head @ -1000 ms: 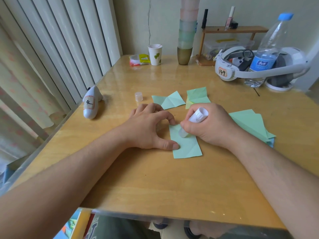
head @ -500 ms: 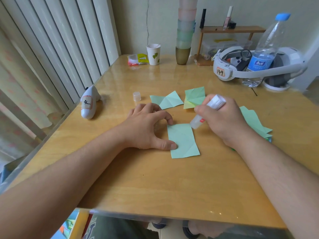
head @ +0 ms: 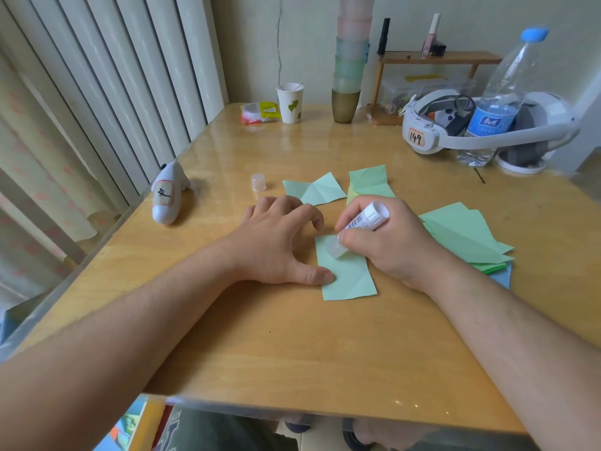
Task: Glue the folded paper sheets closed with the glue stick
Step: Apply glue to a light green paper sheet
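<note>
A folded light-green paper sheet (head: 349, 276) lies flat on the wooden table (head: 292, 346). My left hand (head: 276, 242) rests on its left edge, thumb and fingertips pressing the sheet down. My right hand (head: 390, 242) grips a white glue stick (head: 364, 219), whose tip touches the upper part of the sheet. The glue stick's clear cap (head: 258, 182) stands behind my left hand. Two more folded green sheets (head: 317, 192) (head: 369, 182) lie just beyond my hands. A pile of green sheets (head: 465, 236) sits to the right.
A white toy figure (head: 167, 196) lies at the table's left edge. At the back stand a paper cup (head: 290, 102), a snack packet (head: 260, 112), a stack of cups (head: 349, 60), a wooden shelf (head: 435, 58), a white headset (head: 455, 131) and a water bottle (head: 500, 99).
My right hand lifted the glue stick off the sheet toward the back right, then came back down; its tip is on the sheet's upper part again. My left hand stayed in place.
</note>
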Demonstrator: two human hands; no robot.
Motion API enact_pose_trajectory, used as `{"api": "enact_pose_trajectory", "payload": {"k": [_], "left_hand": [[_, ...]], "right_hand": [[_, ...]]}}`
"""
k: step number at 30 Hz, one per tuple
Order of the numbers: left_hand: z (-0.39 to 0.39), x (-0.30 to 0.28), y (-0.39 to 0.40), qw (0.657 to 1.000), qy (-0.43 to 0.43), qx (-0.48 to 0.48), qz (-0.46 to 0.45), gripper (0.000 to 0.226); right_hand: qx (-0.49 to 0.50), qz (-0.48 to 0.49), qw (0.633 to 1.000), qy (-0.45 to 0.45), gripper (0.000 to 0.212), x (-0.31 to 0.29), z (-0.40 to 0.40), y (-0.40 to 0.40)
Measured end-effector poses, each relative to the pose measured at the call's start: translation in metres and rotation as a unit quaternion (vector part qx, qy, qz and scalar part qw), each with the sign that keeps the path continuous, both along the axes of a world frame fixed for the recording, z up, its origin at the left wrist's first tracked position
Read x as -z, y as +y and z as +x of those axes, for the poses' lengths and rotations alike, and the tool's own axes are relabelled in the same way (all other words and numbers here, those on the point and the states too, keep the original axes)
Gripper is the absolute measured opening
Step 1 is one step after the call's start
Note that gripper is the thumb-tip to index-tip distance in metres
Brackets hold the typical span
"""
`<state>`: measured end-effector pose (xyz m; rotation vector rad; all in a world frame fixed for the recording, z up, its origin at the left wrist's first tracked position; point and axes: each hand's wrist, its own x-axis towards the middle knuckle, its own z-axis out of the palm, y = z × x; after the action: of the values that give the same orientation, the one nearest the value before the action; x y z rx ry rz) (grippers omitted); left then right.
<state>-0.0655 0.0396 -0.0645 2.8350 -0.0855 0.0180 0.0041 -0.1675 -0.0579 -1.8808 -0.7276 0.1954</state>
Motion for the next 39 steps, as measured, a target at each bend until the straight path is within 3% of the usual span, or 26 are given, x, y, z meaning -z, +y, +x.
{"api": "enact_pose_trajectory", "payload": {"k": [2, 8, 15, 23, 30, 35, 39], "left_hand": [[0.001, 0.0, 0.0, 1.0, 0.006, -0.002, 0.003, 0.076], [0.002, 0.0, 0.0, 1.0, 0.019, -0.006, 0.02, 0.094], [0.002, 0.001, 0.0, 1.0, 0.018, -0.008, 0.019, 0.094], [0.001, 0.0, 0.002, 1.0, 0.015, 0.005, 0.003, 0.082], [0.0, -0.001, 0.002, 1.0, 0.017, 0.006, 0.012, 0.082], [-0.001, -0.003, -0.001, 0.999, 0.032, -0.001, 0.01, 0.078], [-0.001, -0.003, -0.001, 0.999, 0.039, 0.001, 0.016, 0.081]], "right_hand": [[0.009, 0.006, 1.0, 0.002, 0.008, 0.0, 0.0, 0.003], [-0.011, 0.016, 1.0, -0.011, 0.036, 0.001, -0.002, 0.006], [0.016, -0.032, 0.999, -0.022, 0.021, -0.002, -0.006, 0.008], [0.082, -0.115, 0.989, -0.046, 0.025, -0.009, 0.0, -0.007], [0.1, -0.121, 0.986, -0.061, 0.025, -0.012, 0.002, -0.015], [0.11, -0.109, 0.987, -0.051, 0.025, -0.009, 0.008, -0.019], [0.137, 0.028, 0.99, 0.015, 0.034, -0.01, 0.013, -0.019]]}}
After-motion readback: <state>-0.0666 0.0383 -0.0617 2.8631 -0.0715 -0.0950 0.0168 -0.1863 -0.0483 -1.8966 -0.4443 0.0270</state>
